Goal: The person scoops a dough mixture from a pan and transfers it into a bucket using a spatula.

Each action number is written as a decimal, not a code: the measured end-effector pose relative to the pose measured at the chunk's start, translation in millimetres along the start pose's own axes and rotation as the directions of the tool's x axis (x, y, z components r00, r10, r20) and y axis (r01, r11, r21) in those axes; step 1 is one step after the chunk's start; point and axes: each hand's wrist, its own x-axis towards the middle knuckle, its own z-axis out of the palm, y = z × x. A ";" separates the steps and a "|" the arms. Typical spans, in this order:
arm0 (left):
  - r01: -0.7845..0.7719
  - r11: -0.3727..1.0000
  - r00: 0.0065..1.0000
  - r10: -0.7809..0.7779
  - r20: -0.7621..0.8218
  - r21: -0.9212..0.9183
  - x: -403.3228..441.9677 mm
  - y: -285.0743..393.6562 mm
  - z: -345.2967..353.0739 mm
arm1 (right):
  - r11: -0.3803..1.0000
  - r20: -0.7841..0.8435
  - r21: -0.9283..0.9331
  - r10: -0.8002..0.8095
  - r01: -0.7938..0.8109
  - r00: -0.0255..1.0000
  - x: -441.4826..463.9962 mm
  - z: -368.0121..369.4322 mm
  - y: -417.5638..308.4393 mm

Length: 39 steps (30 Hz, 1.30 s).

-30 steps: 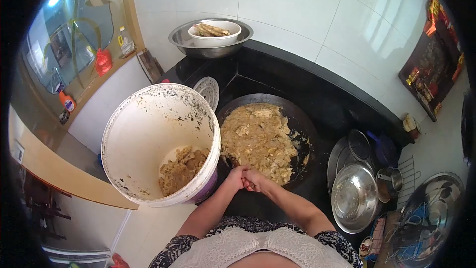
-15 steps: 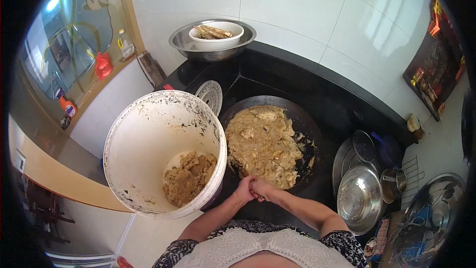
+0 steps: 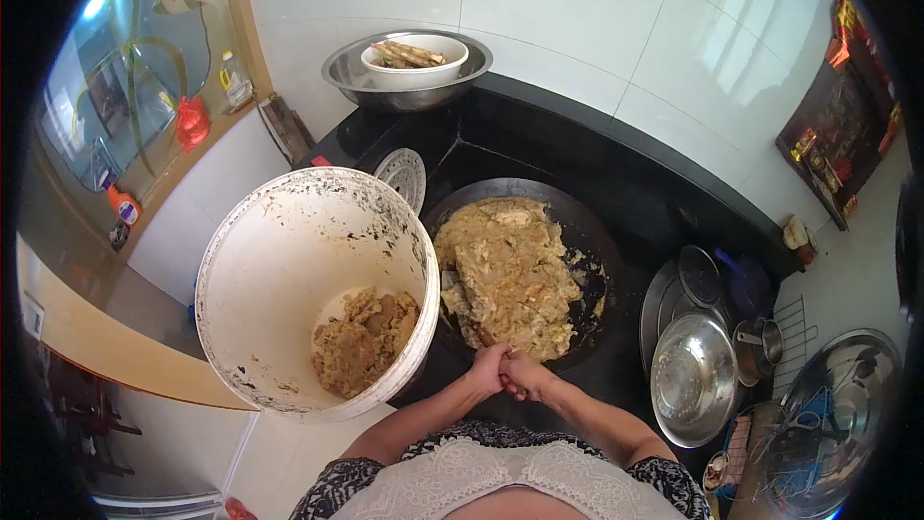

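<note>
A dark wok (image 3: pixel 602 241) holds a wide mass of pale brown, lumpy food (image 3: pixel 505 265). At its near rim, my left hand (image 3: pixel 489 366) and my right hand (image 3: pixel 526 376) are closed side by side on the handle of a tool. Only a short brownish piece of that handle shows above my fingers, and its far end is hidden in the food. Left of the wok stands a large white bucket (image 3: pixel 279 270), tilted in view, with a clump of similar food (image 3: pixel 366 342) at its bottom.
Behind the bucket lies a perforated round plate (image 3: pixel 400 178). A steel basin (image 3: pixel 346 82) with a white bowl (image 3: pixel 423 75) of stick-like pieces sits at the back. On the right are a shiny metal bowl (image 3: pixel 693 380), a small pot (image 3: pixel 760 347), pans and a wire rack (image 3: pixel 794 337).
Both hands have moved a little to the right along the wok's near rim, still closed together. The food's left side has been shifted and folded. The view has moved slightly.
</note>
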 end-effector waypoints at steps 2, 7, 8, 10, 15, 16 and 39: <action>-0.014 1.000 0.999 0.015 -0.045 0.018 0.8 -1.5 8.0 | 0.999 0.000 0.039 0.012 -0.012 1.000 -7.7 -3.5 1.5; 0.048 0.999 0.999 -0.048 -0.012 0.002 18.8 -15.8 24.4 | 0.979 0.015 0.203 0.031 -0.033 0.999 -25.2 -23.2 10.6; 0.055 0.998 0.998 -0.055 -0.013 0.004 28.3 -23.5 26.2 | 0.977 0.013 0.209 0.034 -0.036 0.999 -28.9 -28.5 12.7; -0.043 0.999 0.999 0.043 -0.021 0.000 41.6 -31.5 32.1 | 0.965 0.038 0.258 0.041 -0.050 0.998 -35.7 -40.4 14.7; 0.083 0.992 0.922 -0.112 0.370 0.094 35.9 -35.3 34.8 | 0.999 -0.029 -0.030 -0.027 0.026 0.999 -69.7 -66.1 2.9; 0.094 0.989 0.920 -0.129 0.371 0.110 18.7 -29.2 39.9 | 1.000 -0.040 -0.013 -0.028 0.028 0.999 -78.8 -67.0 4.7; -0.084 0.948 0.994 0.059 0.091 0.308 -78.9 -22.9 -35.8 | 0.974 -0.429 0.221 0.046 0.056 0.902 -63.8 -107.4 61.9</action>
